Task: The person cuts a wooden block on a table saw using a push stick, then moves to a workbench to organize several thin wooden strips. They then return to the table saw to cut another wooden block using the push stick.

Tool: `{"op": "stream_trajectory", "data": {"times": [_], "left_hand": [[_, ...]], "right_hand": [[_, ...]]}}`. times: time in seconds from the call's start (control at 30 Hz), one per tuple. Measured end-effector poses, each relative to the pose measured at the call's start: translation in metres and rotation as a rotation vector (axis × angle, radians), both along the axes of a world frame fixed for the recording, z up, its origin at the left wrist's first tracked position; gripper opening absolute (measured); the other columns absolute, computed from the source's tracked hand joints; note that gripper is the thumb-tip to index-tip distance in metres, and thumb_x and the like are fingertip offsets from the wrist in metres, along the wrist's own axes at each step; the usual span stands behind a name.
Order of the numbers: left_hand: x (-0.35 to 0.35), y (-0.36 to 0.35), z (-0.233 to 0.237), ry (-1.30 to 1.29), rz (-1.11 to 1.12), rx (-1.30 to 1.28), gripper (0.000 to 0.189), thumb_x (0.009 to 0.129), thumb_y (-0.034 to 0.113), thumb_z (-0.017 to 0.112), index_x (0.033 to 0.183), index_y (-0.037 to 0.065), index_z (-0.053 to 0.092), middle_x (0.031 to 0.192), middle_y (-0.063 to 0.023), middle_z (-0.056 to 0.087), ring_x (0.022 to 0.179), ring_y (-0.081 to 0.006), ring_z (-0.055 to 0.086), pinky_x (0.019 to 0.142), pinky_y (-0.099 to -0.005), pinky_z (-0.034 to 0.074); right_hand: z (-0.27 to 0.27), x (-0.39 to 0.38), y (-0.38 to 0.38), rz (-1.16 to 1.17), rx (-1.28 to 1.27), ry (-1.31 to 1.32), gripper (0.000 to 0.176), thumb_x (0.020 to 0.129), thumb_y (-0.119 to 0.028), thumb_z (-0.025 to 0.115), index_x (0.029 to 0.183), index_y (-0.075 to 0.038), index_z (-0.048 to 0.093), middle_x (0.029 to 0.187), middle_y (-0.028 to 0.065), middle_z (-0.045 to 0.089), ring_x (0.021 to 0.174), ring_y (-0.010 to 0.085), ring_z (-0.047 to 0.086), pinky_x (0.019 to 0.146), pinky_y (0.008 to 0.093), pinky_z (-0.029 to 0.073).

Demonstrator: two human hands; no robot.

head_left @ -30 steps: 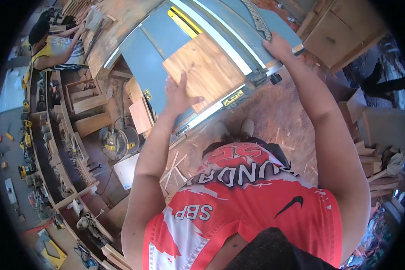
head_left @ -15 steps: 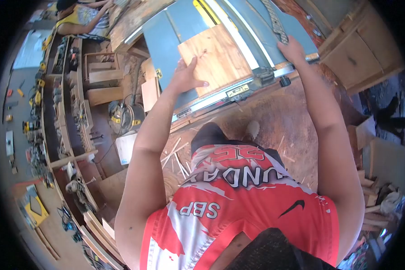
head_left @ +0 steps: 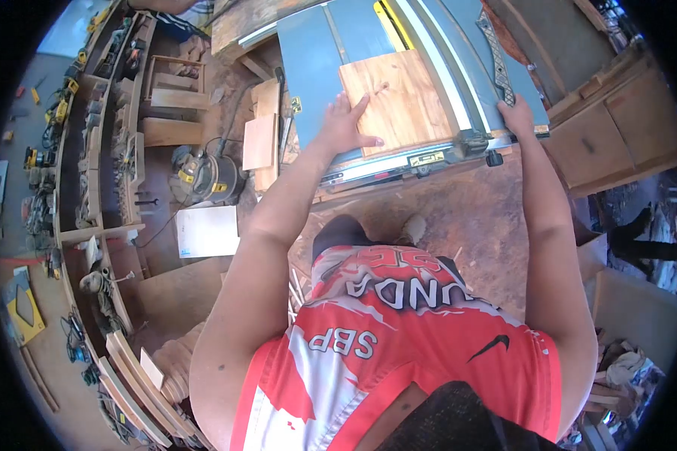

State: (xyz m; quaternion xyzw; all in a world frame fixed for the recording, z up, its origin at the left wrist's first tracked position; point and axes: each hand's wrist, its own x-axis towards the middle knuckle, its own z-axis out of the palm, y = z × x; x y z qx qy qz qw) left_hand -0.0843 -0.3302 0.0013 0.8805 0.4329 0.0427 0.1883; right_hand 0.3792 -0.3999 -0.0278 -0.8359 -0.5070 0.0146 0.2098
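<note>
A flat square wooden board point(head_left: 399, 105) with a dark knot lies on the grey-blue top of a table saw point(head_left: 306, 56). Spread against its left edge is my left hand point(head_left: 346, 129), fingers extended and the thumb at the near-left corner. My right hand point(head_left: 517, 118) closes around the near end of a long, dark, patterned push stick point(head_left: 496, 60), at the right of the saw top. Pale metal fence rails point(head_left: 447, 75) run between the board and the push stick. A yellow strip point(head_left: 393, 26) shows beyond the board.
To the left stand wooden shelves point(head_left: 98, 237) with several tools. A round shop vacuum point(head_left: 214, 180) sits on the floor near a white panel point(head_left: 207, 231). Wood pieces point(head_left: 259, 141) lean left of the saw. A wooden cabinet point(head_left: 613, 124) stands at the right.
The view has turned, so the saw, board and both hands appear further right and slightly lower. The other person at top left is now mostly out of frame. Both hands keep their places.
</note>
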Motion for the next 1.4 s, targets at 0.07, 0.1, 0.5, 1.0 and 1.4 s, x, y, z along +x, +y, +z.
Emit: {"op": "stream_trajectory", "data": {"times": [0.07, 0.1, 0.5, 1.0, 1.4], "left_hand": [[-0.002, -0.007, 0.004, 0.038, -0.039, 0.022, 0.120, 0.064, 0.070, 0.077, 0.157, 0.017, 0.022, 0.155, -0.0389, 0.015, 0.149, -0.0477, 0.006, 0.119, -0.0548, 0.010], [-0.007, -0.010, 0.002, 0.025, -0.055, 0.022, 0.120, 0.064, 0.070, 0.077, 0.157, 0.017, 0.022, 0.155, -0.0389, 0.015, 0.149, -0.0477, 0.006, 0.119, -0.0548, 0.010], [-0.026, 0.084, -0.011, -0.128, -0.163, 0.101, 0.137, 0.057, 0.061, 0.086, 0.153, -0.005, 0.014, 0.156, -0.0329, 0.019, 0.149, -0.0427, 0.013, 0.121, -0.0519, 0.011], [-0.043, 0.011, -0.019, -0.090, -0.261, 0.024, 0.127, 0.064, 0.052, 0.085, 0.151, -0.009, 0.016, 0.159, -0.0297, 0.016, 0.151, -0.0370, 0.011, 0.120, -0.0541, 0.007], [-0.027, -0.033, 0.006, 0.042, -0.184, 0.087, 0.141, 0.056, 0.061, 0.085, 0.150, -0.013, 0.012, 0.158, -0.0317, 0.017, 0.151, -0.0374, 0.010, 0.121, -0.0516, 0.004]], "right_hand": [[0.020, -0.013, -0.016, -0.009, 0.032, 0.284, 0.044, 0.083, -0.030, 0.064, 0.113, 0.002, 0.058, 0.093, 0.0199, 0.067, 0.083, 0.0288, 0.068, 0.075, 0.0396, 0.053], [0.030, -0.022, -0.030, -0.011, 0.072, 0.583, 0.033, 0.084, -0.022, 0.063, 0.106, 0.002, 0.058, 0.080, 0.0146, 0.066, 0.068, 0.0220, 0.067, 0.063, 0.0354, 0.053], [-0.107, -0.283, -0.232, -0.831, 0.634, 1.310, 0.007, 0.088, -0.010, 0.057, 0.089, -0.003, 0.055, 0.073, 0.0089, 0.059, 0.061, 0.0195, 0.060, 0.055, 0.0330, 0.051], [-0.183, -0.408, -0.060, -0.906, 1.046, 1.976, 0.026, 0.088, -0.003, 0.049, 0.113, 0.005, 0.047, 0.088, 0.0127, 0.062, 0.068, 0.0207, 0.060, 0.057, 0.0340, 0.048], [-0.188, -0.413, -0.058, -0.977, 0.783, 1.927, 0.092, 0.082, -0.013, 0.063, 0.157, -0.003, 0.011, 0.137, 0.0177, 0.048, 0.102, 0.0237, 0.055, 0.085, 0.0380, 0.049]]}}
